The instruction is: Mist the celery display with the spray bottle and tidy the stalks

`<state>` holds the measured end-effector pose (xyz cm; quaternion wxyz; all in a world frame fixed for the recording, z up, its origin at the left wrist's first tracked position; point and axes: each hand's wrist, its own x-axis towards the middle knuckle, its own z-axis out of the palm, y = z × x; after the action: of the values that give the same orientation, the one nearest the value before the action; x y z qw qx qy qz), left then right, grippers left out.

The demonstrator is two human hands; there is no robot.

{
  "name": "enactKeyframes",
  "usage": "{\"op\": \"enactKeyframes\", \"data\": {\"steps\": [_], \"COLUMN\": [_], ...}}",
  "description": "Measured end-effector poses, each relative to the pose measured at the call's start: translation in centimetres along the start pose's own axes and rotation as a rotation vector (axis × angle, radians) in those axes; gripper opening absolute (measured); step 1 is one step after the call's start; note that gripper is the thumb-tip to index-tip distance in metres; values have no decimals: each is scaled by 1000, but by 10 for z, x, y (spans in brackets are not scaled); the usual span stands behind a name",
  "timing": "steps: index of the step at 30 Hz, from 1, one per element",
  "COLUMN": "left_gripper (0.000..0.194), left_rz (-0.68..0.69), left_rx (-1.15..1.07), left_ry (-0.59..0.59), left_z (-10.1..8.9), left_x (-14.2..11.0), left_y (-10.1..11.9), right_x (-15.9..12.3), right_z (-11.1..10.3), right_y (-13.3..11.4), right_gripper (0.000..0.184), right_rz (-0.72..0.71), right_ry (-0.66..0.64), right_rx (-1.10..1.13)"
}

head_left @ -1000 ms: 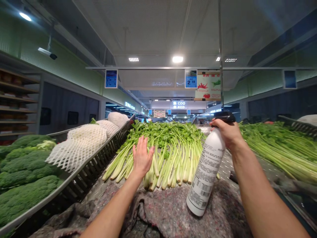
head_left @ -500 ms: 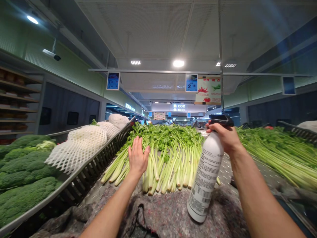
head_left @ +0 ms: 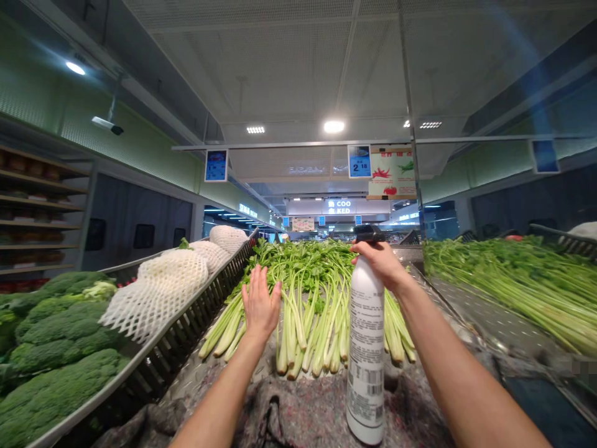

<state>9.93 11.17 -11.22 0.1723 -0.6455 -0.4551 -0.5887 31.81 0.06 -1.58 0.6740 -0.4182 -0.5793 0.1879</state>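
My right hand [head_left: 379, 260] is closed around the black trigger head at the top of a white spray bottle [head_left: 366, 348] with printed text. The bottle is upright in front of the celery, hiding some of its stalks. My left hand [head_left: 262, 303] is held out palm down, fingers stretched, over the left part of the celery [head_left: 321, 311]; whether it touches the stalks I cannot tell. The celery lies in a spread row, leaves at the far side and cut ends toward me. A grey felt-like blanket [head_left: 317, 404] lies in front of it.
To the left, a dark slatted divider [head_left: 186, 311] separates the celery from broccoli [head_left: 65, 336] and produce in white foam netting [head_left: 156, 289]. At the right, a mirror-like panel [head_left: 494, 311] reflects celery. Price signs [head_left: 359, 162] hang from a rail above.
My right hand has moved left with the spray bottle, which went from tilted to nearly upright. My left hand remains over the celery. The view has shifted slightly.
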Motion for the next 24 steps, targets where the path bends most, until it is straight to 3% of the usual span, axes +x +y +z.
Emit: {"op": "enactKeyframes", "data": {"steps": [9,16,24], "left_gripper": [50,52,51], "left_rz": [-23,-41,-51], "left_rx": [-36,-32,-42], "left_ry": [51,23,23], "left_z": [-5,-6,-6], "left_x": [6,4,2], "left_y": [-2,2,1], "right_x": [-11,-24,-29], "right_z": [17,23,31], "right_y": [-6,-17,-20], "right_gripper": [22,12,21], "right_rz": [-110,-173,-152], "right_ry": [-187,-383,-336], "right_rx": [36,91,62]}}
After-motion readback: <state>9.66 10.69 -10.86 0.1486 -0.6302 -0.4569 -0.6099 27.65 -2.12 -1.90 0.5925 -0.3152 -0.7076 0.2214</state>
